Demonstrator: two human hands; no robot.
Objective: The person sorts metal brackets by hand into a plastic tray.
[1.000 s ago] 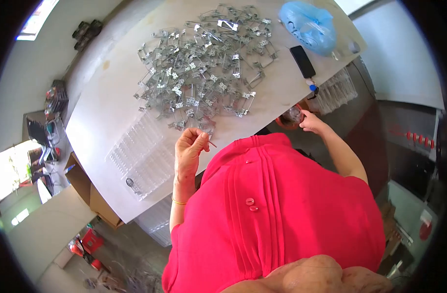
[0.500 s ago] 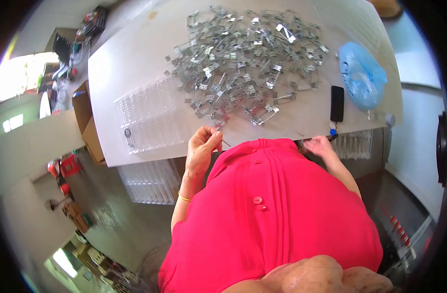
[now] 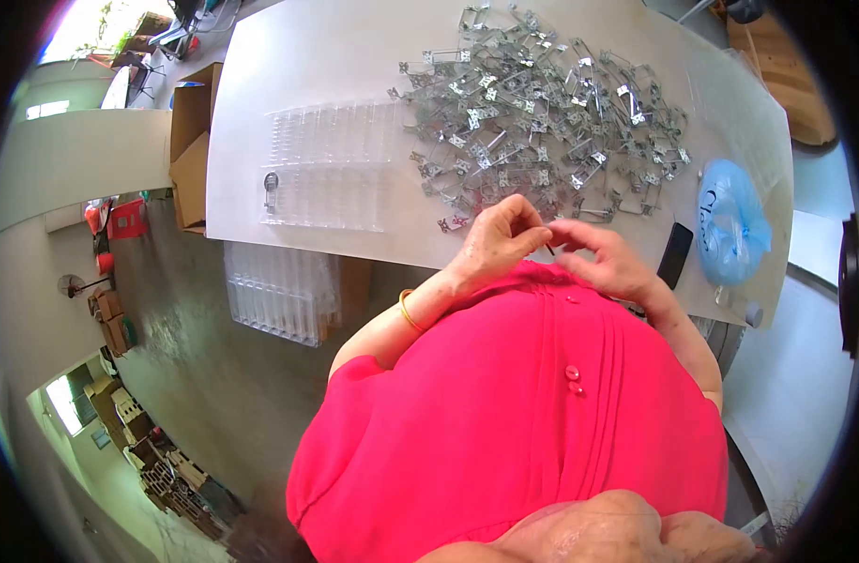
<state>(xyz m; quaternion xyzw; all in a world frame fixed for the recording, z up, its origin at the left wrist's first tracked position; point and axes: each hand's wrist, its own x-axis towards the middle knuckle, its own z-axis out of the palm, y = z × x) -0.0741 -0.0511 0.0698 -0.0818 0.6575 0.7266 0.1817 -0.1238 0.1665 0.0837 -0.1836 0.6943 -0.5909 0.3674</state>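
1. L hand (image 3: 502, 240): thumb + index pinched narrow on a thin rod (image 3: 550, 250), dark, short bit showing
2. Rod sits at L fingertips, btw both hands, near table (image 3: 246, 202) edge, just in front of pink shirt (image 3: 504, 403)
3. R hand (image 3: 609, 265): fingers bent, tips just beside rod; blurred, can't tell if touching it or gripping anything
4. Metal parts (image 3: 542, 122): big loose pile on table, just beyond both hands, nearest bits close to L knuckles
5. Clear plastic trays (image 3: 331, 178) flat on table, to L of pile, apart from L hand; small metal ring pc (image 3: 271, 182) on top
6. Phone (image 3: 675, 254) + blue bag (image 3: 732, 222) on table, R of R hand; phone nearer
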